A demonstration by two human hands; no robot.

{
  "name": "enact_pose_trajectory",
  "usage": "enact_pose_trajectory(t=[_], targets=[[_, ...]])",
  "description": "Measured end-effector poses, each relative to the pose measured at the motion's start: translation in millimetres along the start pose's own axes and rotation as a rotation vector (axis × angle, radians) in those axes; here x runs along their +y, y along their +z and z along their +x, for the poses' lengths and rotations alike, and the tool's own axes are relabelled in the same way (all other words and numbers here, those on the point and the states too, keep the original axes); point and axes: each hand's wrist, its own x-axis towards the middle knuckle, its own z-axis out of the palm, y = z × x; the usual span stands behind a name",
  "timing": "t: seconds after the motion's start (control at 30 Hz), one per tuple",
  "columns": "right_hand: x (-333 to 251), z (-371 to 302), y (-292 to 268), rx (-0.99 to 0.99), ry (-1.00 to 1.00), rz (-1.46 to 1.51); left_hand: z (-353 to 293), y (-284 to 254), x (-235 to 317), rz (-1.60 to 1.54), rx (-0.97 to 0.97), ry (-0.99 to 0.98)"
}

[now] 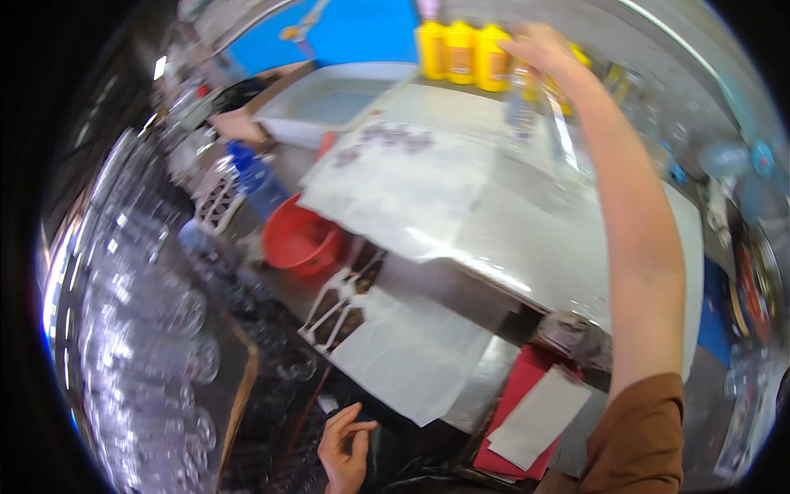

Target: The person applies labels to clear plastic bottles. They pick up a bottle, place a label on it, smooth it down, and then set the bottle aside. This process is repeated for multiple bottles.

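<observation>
My right arm stretches to the far side of the table. My right hand [539, 48] is smeared by motion above a clear bottle [522, 103], beside a row of yellow bottles [492, 59]. Whether its fingers grip the clear bottle's top cannot be made out. More clear plastic [568, 144], blurred, stands near my forearm. Low in the view, my left hand [346, 449] is open and empty, its fingers loosely bent and the thumb apart. A white sheet [415, 350] lies just beyond it.
A red bucket [303, 239] and a blue bottle [259, 185] stand left of the pale tabletop [543, 222]. Behind them is a white tub [288, 123]. Many clear bottles [148, 354] are piled at left. A red folder [527, 379] with white card [539, 420] lies near right.
</observation>
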Motion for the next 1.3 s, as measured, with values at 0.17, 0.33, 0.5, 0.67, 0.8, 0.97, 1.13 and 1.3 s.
enact_pose_trajectory(t=[0.17,0.33,0.5,0.67,0.8,0.97,1.13,1.3], targets=[[9.3,-52.3,-22.8,0.106,-0.134,0.065,-2.9,-15.3,3.2,-0.103,-0.034,-0.004],[-134.4,-137.5,-47.7,0.007,-0.144,-0.047,-56.7,-63.8,31.9,-0.097,0.073,0.003],[-305.5,-241.8,-116.8,-0.278,-0.531,0.307,-97.3,-113.5,33.6,-0.062,0.215,0.146],[-460.8,-337.0,-100.6,-0.61,-0.732,0.856,-167.5,-178.3,28.5,0.034,0.529,0.207],[-571.7,-417.9,-87.8,-0.812,-0.811,1.009,-227.8,-243.7,13.4,0.08,0.859,0.18],[-682.8,-505.5,-67.6,-0.876,-1.075,1.047,-317.1,-331.3,-11.6,0.105,1.373,0.185],[-776.1,-590.1,-36.7,-0.822,-1.293,1.049,-383.5,-413.6,27.6,0.5,1.634,0.394],[-864.2,-666.7,8.3,-0.841,-1.236,1.088,-406.4,-480.5,40.7,0.572,1.567,0.426]])
